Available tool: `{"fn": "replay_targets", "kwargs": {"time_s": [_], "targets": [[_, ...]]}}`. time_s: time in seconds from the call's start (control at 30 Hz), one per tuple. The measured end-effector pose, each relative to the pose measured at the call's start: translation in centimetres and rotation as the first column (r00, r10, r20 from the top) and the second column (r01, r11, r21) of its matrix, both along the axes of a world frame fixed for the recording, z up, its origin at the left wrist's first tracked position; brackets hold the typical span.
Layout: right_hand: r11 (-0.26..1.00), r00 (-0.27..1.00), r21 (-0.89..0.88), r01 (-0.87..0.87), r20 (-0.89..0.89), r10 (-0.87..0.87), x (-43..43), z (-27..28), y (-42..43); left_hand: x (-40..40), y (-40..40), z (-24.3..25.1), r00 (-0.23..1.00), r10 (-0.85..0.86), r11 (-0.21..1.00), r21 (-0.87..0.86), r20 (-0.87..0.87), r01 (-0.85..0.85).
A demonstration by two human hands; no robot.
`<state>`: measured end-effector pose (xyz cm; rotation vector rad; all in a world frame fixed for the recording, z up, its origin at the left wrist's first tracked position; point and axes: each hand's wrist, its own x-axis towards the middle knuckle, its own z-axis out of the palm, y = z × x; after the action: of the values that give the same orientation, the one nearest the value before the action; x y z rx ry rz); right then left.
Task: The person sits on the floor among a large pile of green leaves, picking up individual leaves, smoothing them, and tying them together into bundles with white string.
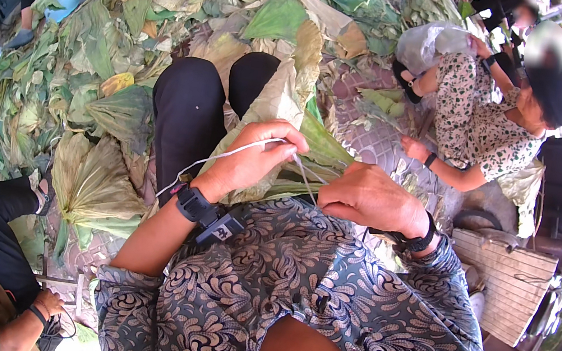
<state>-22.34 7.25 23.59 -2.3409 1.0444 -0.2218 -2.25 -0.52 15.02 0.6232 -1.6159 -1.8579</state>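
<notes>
A folded bundle of large dried leaves (295,77), which look like lotus leaves, leans across my lap and knees. My left hand (256,158) is over the bundle, with thumb and forefinger pinching a thin white string (233,151). One length of that string trails back past my left wrist. Other strands stretch from the left fingertips to my right hand (370,197), whose fingers are curled tightly around them. Greenish leaf ends (325,141) show between the two hands. The lower part of the bundle is hidden behind my hands and patterned shirt.
Loose leaves (82,45) cover much of the paved ground (364,109). A fan-shaped dry leaf (92,182) lies to the left. A person in leaf-patterned clothes (465,110) sits at right beside a clear plastic bag (426,44). Others sit at left. A slatted wooden board (499,282) is at lower right.
</notes>
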Motion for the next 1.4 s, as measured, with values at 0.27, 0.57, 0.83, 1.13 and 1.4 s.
{"fn": "replay_targets", "kwargs": {"time_s": [0.27,0.57,0.83,1.13,1.4], "targets": [[0.990,0.996,0.139,0.000,0.087,-0.012,-0.1,-0.2,-0.5,0.7,0.0,0.2,0.992,-0.077,0.990,-0.112,0.105,0.089],[0.858,0.927,0.473,0.199,0.192,-0.321,-1.2,1.0,-0.8,0.3,0.3,0.7,0.978,-0.013,0.833,-0.538,0.208,0.125],[0.882,0.903,0.407,0.236,0.245,-0.354,-2.6,0.7,-1.5,0.4,0.4,1.4,0.958,0.043,0.640,-0.744,0.282,0.191],[0.876,0.912,0.422,0.233,0.217,-0.347,-2.5,1.0,-2.2,0.5,1.1,1.8,0.889,0.161,0.507,-0.809,0.428,0.298],[0.875,0.935,0.482,0.044,0.289,-0.206,-2.3,0.4,-1.3,1.9,-0.8,0.7,0.979,-0.181,0.970,0.145,-0.094,0.193]]}}
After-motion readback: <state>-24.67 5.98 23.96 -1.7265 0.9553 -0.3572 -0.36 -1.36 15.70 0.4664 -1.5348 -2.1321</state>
